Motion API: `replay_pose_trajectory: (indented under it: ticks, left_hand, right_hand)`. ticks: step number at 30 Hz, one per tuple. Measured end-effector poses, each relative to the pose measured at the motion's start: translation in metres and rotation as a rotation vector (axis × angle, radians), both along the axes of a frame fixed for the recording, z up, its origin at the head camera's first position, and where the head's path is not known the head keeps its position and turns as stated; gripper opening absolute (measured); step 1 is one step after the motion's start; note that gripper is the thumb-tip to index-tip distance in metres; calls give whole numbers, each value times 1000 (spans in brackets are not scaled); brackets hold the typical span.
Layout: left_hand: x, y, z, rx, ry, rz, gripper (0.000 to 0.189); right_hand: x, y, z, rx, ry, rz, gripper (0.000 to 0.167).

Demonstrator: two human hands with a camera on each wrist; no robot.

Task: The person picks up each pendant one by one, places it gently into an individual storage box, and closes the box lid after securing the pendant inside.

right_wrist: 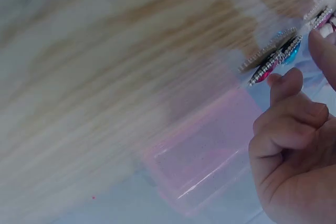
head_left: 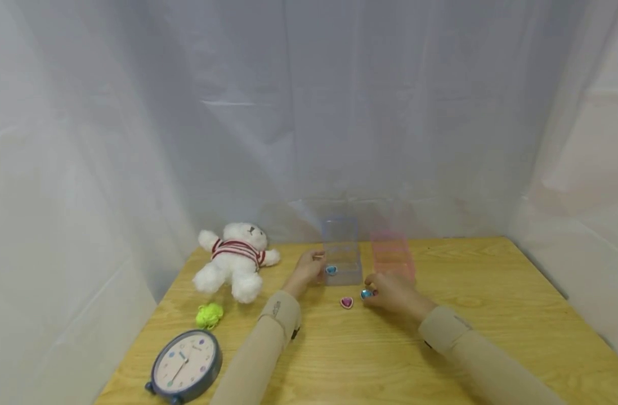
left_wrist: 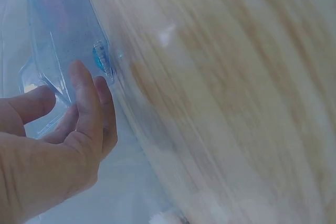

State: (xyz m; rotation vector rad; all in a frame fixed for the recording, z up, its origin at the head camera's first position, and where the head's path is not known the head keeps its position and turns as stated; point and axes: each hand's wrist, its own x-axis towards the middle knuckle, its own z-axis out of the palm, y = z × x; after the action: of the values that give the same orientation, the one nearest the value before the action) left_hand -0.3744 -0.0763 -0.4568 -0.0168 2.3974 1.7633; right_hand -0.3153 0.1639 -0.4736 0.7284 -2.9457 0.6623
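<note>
My left hand [head_left: 308, 266] is beside the clear blue-tinted box [head_left: 350, 277], its thumb and fingers apart; whether they touch the wall is unclear. A blue heart gem [head_left: 331, 270] with a beaded rim lies inside that box, near its front. Over the table, my right hand [head_left: 394, 291] has thumb and index finger spread around a blue gem [head_left: 366, 294] and a pink-red gem [right_wrist: 266, 71], which lie side by side. The index fingertip is very close to the pink-red one. Another pink heart gem [head_left: 346, 302] rests on the wood to the left.
A clear pink box [head_left: 393, 256] stands behind my right hand, lid raised. On the left of the wooden table [head_left: 339, 360] are a white teddy bear [head_left: 236, 264] in a striped top, a neon yellow yarn ball [head_left: 209, 315] and a round blue clock [head_left: 184, 363].
</note>
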Motion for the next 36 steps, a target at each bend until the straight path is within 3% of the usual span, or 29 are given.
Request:
replay_pose_trajectory:
  ticks: [9,18,21,27,29,33,36]
  left_hand:
    - [0,-1,0,-19,1,-11,46]
    - [1,0,0,-45,31,-24,44]
    - [0,-1,1,-45,23,-26,45]
    - [0,0,2,-36,2,-23,46]
    - [0,0,3,-39,5,-20,45]
    - [-1,0,3,-41,10,-14,45]
    - [-1,1,2,-41,13,-13,44]
  right_hand:
    - [-3,-4,-1,75,68,30,11]
    - [-5,-7,-2,114,133,34,24]
    - [-5,-6,-3,93,132,37,23]
    - [-1,-4,9,-58,22,14,3]
    - [-2,-3,15,-88,64,23,6]
    - [-9,0,24,-123,256,75,16]
    - [-15,1,28,-163,372,105,14]
